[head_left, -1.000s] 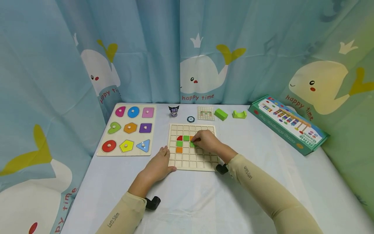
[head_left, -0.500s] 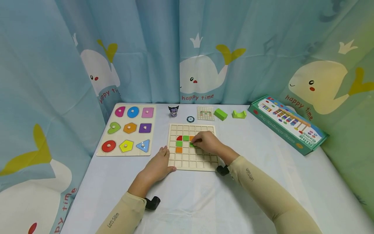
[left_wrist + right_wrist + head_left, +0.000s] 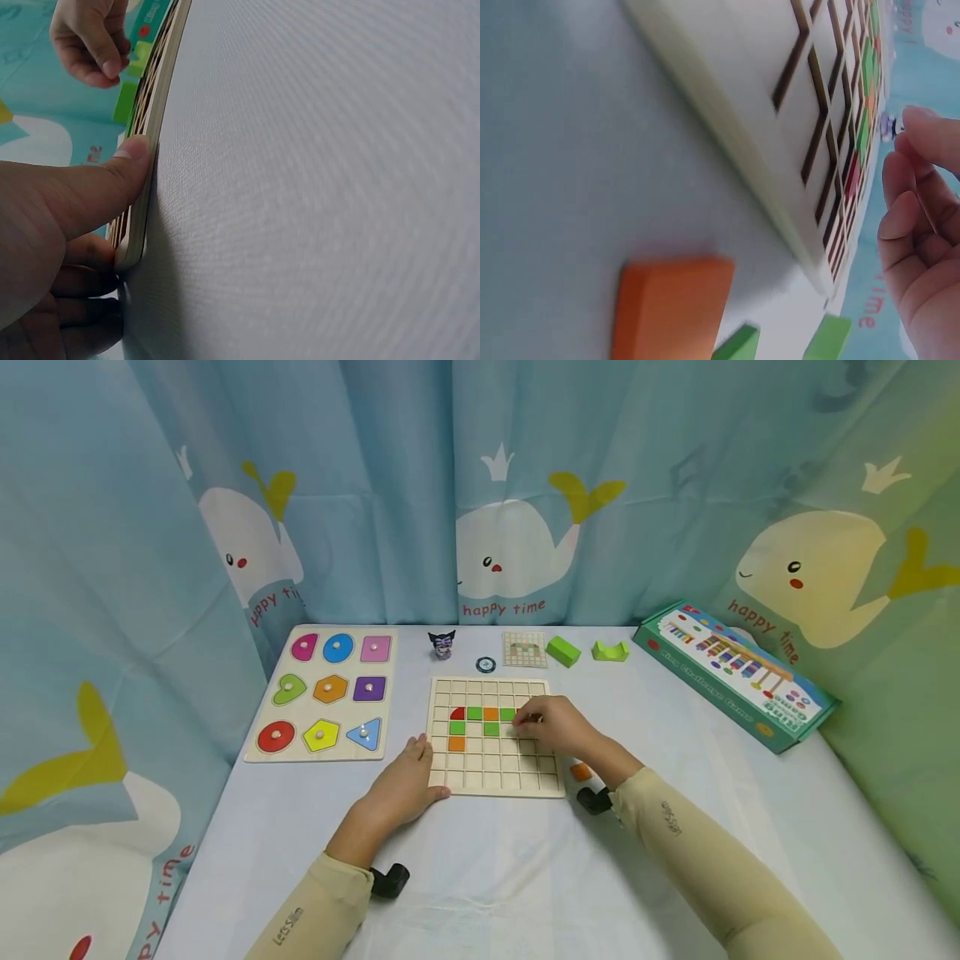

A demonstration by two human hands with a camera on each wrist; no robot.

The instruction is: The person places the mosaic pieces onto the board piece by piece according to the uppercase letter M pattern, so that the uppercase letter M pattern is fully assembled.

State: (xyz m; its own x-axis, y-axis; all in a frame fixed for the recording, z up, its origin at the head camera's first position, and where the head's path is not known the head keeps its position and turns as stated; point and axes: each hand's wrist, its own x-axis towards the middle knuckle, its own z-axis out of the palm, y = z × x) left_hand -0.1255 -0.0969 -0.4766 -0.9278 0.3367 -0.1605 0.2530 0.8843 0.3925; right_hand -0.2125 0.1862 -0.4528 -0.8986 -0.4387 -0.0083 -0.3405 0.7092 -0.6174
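you can read "happy time" in red under the white whale on the blue curtain [image 3: 502, 608], and again beside the cream whale on the right. your beige sleeves [image 3: 670, 818] carry "let'sslim". print on the green box [image 3: 731, 672] is too small to read.

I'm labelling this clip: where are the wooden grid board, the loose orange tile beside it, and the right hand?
wooden grid board [image 3: 480, 781]: head view, bare near rows.
loose orange tile [image 3: 581, 771]: head view, its top face.
right hand [image 3: 558, 727]: head view, back of the hand.
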